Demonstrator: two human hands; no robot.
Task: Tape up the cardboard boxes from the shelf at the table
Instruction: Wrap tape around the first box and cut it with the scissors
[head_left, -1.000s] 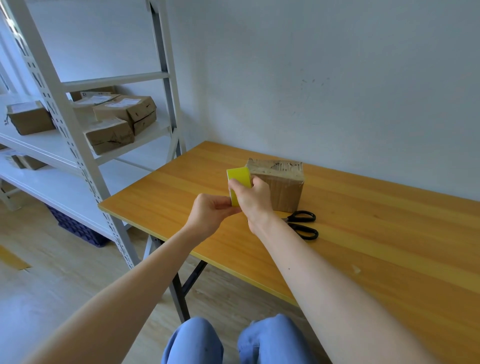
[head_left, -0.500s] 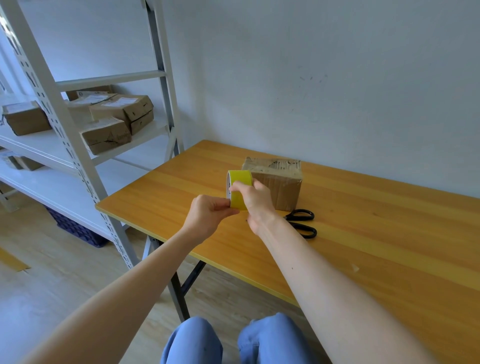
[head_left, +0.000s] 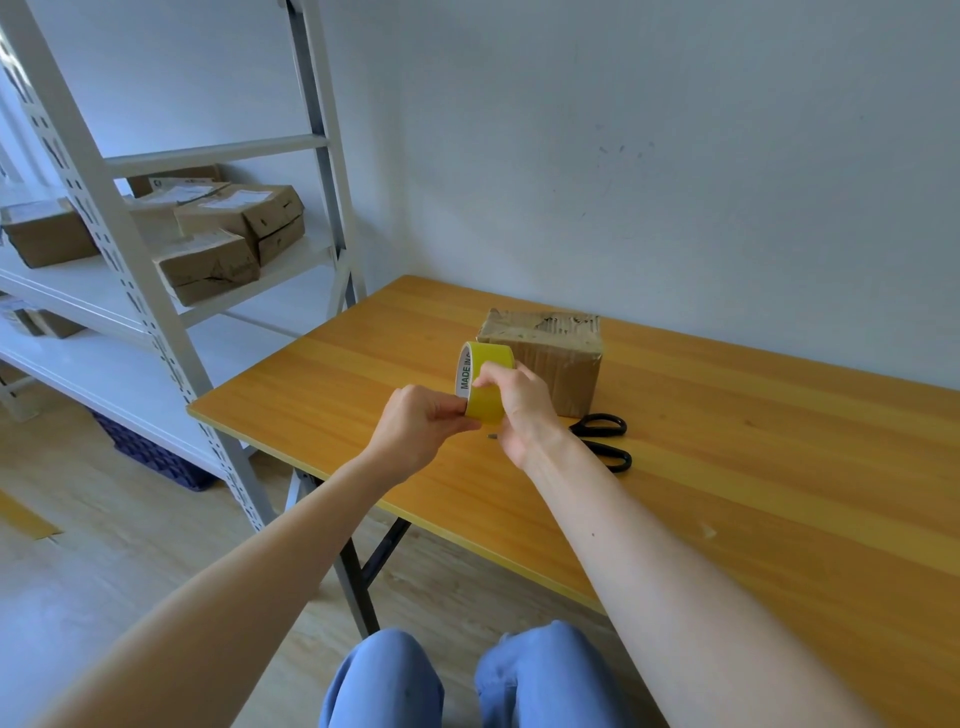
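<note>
- Yellow tape roll at frame centre, held upright in the air above the bench, white inner core facing left with "MADE IN" print partly readable.
- Right hand wraps the roll from the right side, fingers curled over its top and back (clamped on it).
- Left hand at the roll's lower left edge, thumb and forefinger pinched narrow against the yellow surface; cannot tell if a tape end is actually caught between them.
- Cardboard box sits on the bench just behind the roll, centre frame, near the wall; top looks worn and torn, flaps down.
- Black-handled scissors lie flat on the bench just in front of the box, right of the right wrist, blades hidden behind the forearm.
- Small dark speck on the bench under the hands, too small to identify.
- White metal shelf at left of frame, several more cardboard boxes stacked on its upper-left level (some with white labels); well apart from the bench box.
- Blue crate on the floor under the shelf, lower left.
- Blue-trousered knees at bottom centre of frame.
</note>
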